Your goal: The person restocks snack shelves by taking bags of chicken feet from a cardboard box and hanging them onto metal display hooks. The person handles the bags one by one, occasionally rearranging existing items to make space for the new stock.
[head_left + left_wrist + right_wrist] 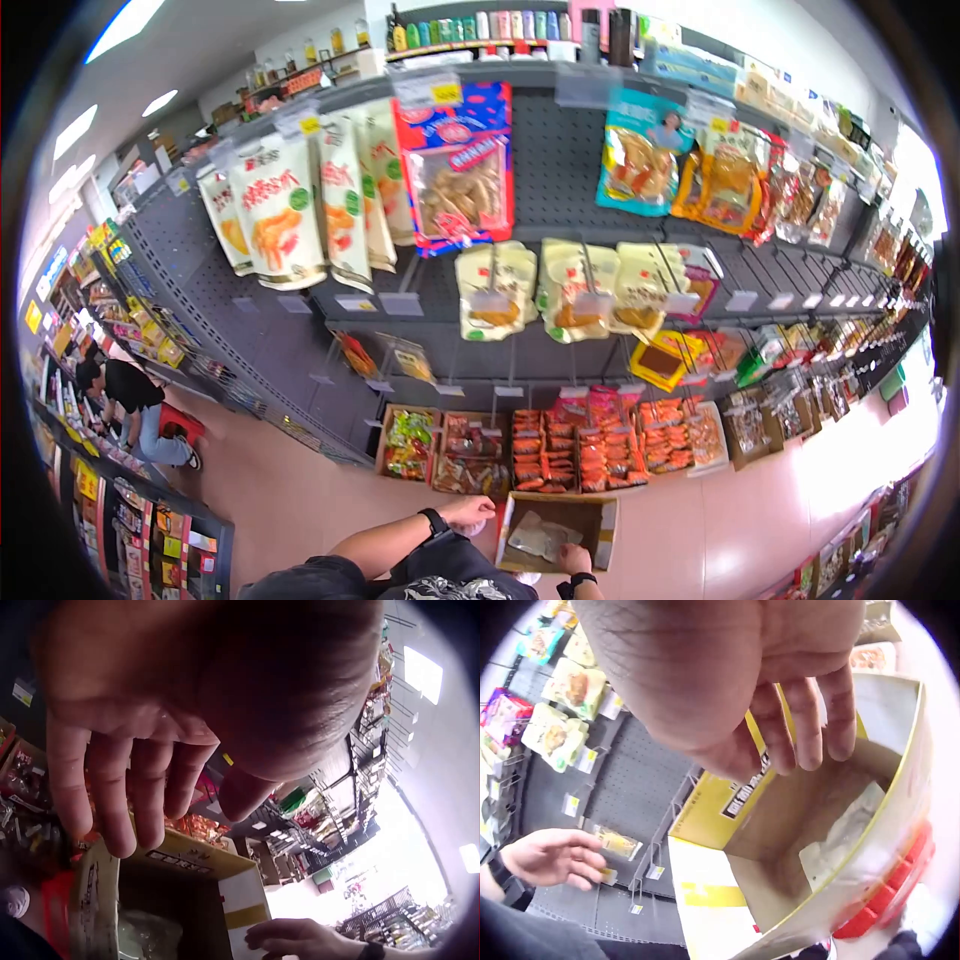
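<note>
An opened cardboard box [607, 535] stands in front of the person, with a crumpled clear plastic bag [537, 537] lying inside. At the box's left edge is the left hand [468, 511]; in the left wrist view its fingers [110, 787] hang loosely with nothing in them. The right hand [573, 558] is over the box's right side. Its fingers [804, 720] reach down loosely above the opening in the right wrist view, holding nothing. Beneath the box a red plastic support [885, 892] shows.
Ahead rises a dark pegboard shelf [555, 160] with hanging snack packets [275, 215]. Boxes of orange-wrapped snacks [610, 455] line its foot. To the left, another person [135, 400] sits by a stocked shelf [150, 530]. Pink tiled floor [265, 500] lies between.
</note>
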